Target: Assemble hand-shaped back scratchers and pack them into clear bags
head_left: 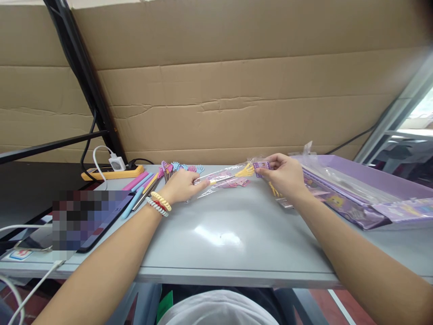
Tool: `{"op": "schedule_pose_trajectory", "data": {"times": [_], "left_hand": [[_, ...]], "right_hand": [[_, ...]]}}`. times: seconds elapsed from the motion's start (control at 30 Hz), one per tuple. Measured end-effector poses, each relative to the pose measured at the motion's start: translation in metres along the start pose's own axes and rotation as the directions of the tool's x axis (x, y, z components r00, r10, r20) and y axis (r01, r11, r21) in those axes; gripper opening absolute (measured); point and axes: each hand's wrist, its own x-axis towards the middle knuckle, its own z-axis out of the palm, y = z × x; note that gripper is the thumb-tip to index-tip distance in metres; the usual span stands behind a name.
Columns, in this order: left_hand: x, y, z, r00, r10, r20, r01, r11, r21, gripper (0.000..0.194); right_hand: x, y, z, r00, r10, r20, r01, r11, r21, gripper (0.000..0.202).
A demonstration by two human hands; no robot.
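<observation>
A clear plastic sleeve (225, 180) with a yellow hand-shaped stick (246, 171) inside stretches between my hands above the grey table. My left hand (184, 184), with twisted bands on its wrist, pinches the sleeve's left end. At the sleeve's right end, my right hand (282, 174) holds a small purple card (261, 169) between thumb and fingers. Several pink cards (241, 182) lie behind the sleeve. Another yellow hand shape (274, 189) lies partly hidden by my right hand.
Several colourful hand-topped sticks (176, 167) lie behind my left hand. A tablet (101, 221), pens (135, 182) and a yellow power strip (135, 172) are at the left. A purple box (399, 180) with packaging stands at the right. Cardboard (219, 81) lines the back.
</observation>
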Motion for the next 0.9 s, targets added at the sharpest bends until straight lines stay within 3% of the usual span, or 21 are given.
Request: {"op": "schedule_pose_trajectory", "data": {"times": [0.4, 0.7, 0.9], "left_hand": [[0.000, 0.001, 0.000, 0.999, 0.006, 0.042, -0.007, 0.999, 0.034, 0.049], [0.000, 0.001, 0.000, 1.000, -0.005, 0.014, 0.005, 1.000, 0.027, 0.052], [0.000, -0.001, 0.001, 0.999, 0.006, 0.049, -0.008, 0.999, 0.037, 0.050]], "right_hand": [[-0.001, 0.007, 0.007, 0.996, -0.087, 0.000, 0.086, 0.988, -0.125, 0.016], [-0.001, 0.001, 0.002, 1.000, -0.014, -0.017, 0.014, 1.000, 0.001, 0.020], [-0.001, 0.010, 0.007, 0.997, -0.081, 0.015, 0.082, 0.990, -0.114, 0.017]]}}
